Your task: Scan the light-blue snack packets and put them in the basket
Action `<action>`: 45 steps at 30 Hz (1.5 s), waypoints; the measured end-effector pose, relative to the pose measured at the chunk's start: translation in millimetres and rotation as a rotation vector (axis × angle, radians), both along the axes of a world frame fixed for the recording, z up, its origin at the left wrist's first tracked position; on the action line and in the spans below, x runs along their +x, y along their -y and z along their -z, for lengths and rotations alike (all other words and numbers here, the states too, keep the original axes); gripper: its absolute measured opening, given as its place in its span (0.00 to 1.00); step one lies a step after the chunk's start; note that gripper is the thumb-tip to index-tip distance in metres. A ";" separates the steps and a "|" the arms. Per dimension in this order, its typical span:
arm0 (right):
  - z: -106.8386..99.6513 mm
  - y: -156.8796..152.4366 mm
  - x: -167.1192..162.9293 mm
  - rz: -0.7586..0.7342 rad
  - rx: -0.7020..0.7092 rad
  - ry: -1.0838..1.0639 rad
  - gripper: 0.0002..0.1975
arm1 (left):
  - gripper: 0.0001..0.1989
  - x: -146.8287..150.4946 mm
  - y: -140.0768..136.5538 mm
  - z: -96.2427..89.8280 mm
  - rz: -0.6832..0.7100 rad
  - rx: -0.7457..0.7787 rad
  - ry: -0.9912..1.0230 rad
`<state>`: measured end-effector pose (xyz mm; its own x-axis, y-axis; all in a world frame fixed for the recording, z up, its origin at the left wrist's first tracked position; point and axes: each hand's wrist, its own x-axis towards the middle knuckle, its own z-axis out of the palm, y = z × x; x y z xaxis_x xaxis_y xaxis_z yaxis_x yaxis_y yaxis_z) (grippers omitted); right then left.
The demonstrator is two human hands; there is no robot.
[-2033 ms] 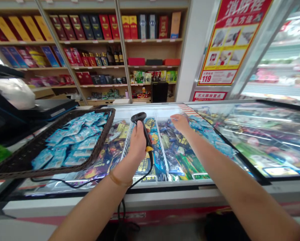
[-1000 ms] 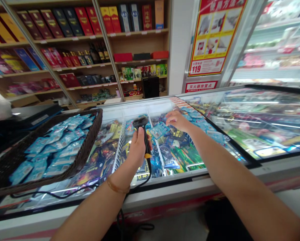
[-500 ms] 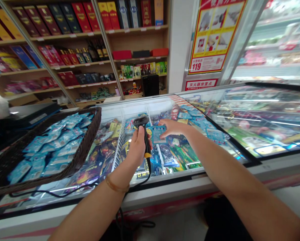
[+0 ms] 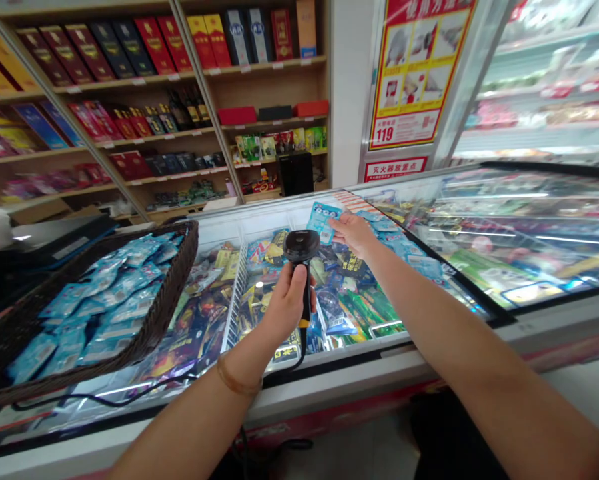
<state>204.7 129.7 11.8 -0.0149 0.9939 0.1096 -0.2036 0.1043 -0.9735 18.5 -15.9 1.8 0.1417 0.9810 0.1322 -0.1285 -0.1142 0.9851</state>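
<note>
A black scanner [image 4: 301, 248] is gripped by its handle in the left hand [image 4: 285, 308], the grip closed fully round it and the head held upright above the freezer [image 4: 329, 373] glass. A blue packet [image 4: 322, 222] is pinched at its edge between thumb and fingers of the right hand [image 4: 353, 233], raised just beside and beyond the scanner head. More blue packets are heaped in a wicker basket [image 4: 177, 293] at left.

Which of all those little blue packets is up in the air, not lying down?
The blue packet pinched in the right hand, held up just past the scanner that the left hand grips. The others lie in the wicker basket or on the freezer lid.
</note>
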 end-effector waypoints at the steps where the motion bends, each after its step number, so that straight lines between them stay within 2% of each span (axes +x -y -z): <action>1: -1.1 0.5 -0.9 0.003 0.014 -0.003 0.16 | 0.31 0.3 0.4 -0.3 0.011 0.008 -0.005; 8: -3.4 1.2 -1.1 0.038 0.080 0.027 0.26 | 0.31 3.3 -0.2 3.1 0.096 0.026 -0.018; 15: -6.1 2.0 -0.8 0.071 0.090 0.074 0.27 | 0.30 3.8 1.2 3.1 0.123 0.028 -0.045; 20: -3.1 -1.3 0.9 0.062 0.075 0.053 0.22 | 0.29 3.8 0.6 5.0 0.123 0.029 -0.058; 23: 3.1 -3.3 0.8 0.060 0.071 0.053 0.20 | 0.28 5.1 0.7 7.0 0.082 0.003 -0.023; 27: 9.6 -3.1 -14.8 0.068 -0.009 0.106 0.17 | 0.29 -3.4 -0.1 -3.0 -0.092 -0.064 0.064; 29: 7.9 -3.0 -32.3 0.048 -0.057 0.153 0.16 | 0.29 -17.8 -0.9 -16.2 -0.196 -0.084 0.111; 32: -4.2 -4.9 -71.4 -0.044 -0.097 0.152 0.13 | 0.27 -54.9 -0.9 -41.8 -0.341 -0.052 0.147; 37: -44.6 -11.9 -168.4 -0.188 -0.186 -0.024 0.11 | 0.23 -138.6 6.4 -78.4 -0.592 0.045 0.189; 41: -74.2 -16.8 -259.1 -0.285 -0.198 -0.056 0.08 | 0.23 -194.3 18.7 -91.1 -0.758 0.064 0.233; 45: -83.8 -21.9 -328.0 -0.432 -0.143 -0.052 0.04 | 0.23 -222.7 28.0 -90.9 -0.859 0.073 0.255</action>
